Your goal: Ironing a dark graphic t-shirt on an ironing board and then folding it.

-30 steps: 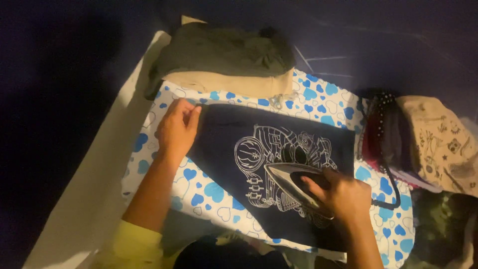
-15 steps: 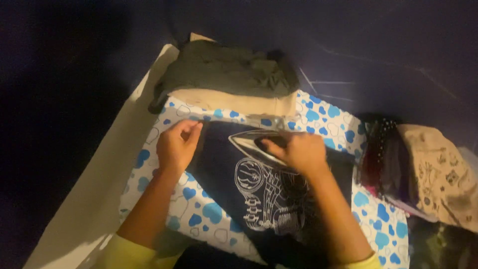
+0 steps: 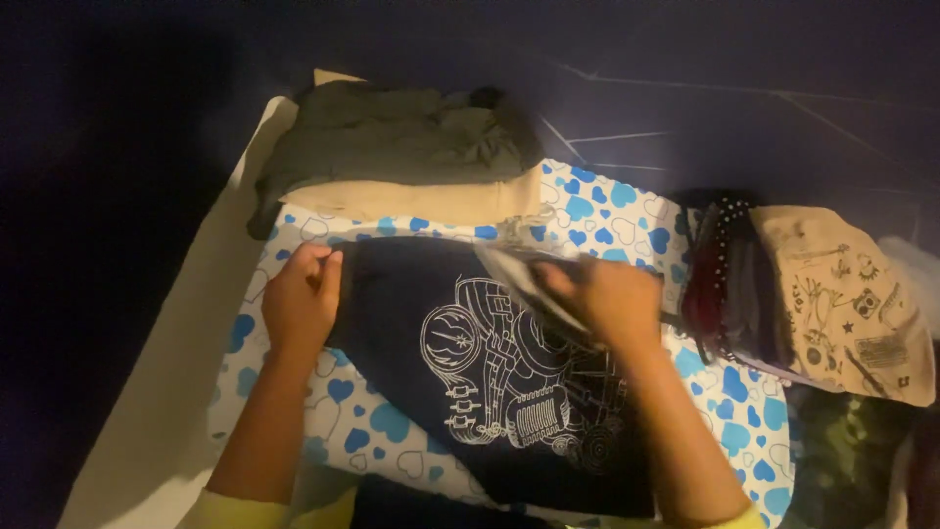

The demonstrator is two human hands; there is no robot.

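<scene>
A dark navy shirt [image 3: 411, 294] with a white line drawing lies flat on a white sheet with blue hearts [image 3: 627, 211]. My left hand [image 3: 301, 306] pinches the shirt's left edge, fingers closed on the cloth. My right hand [image 3: 612, 299] grips the handle of a clothes iron [image 3: 519, 274], whose pointed tip faces left near the shirt's upper edge. The iron looks blurred.
Folded olive and cream clothes [image 3: 401, 157] are stacked at the far end of the sheet. To the right lies a pile of dark and beige printed garments [image 3: 832, 294]. A pale mat [image 3: 186, 323] borders the sheet on the left. The surroundings are dark.
My right hand slid the iron from the print's lower right up to the shirt's top edge, then a little to the right. My left hand stayed holding the left edge.
</scene>
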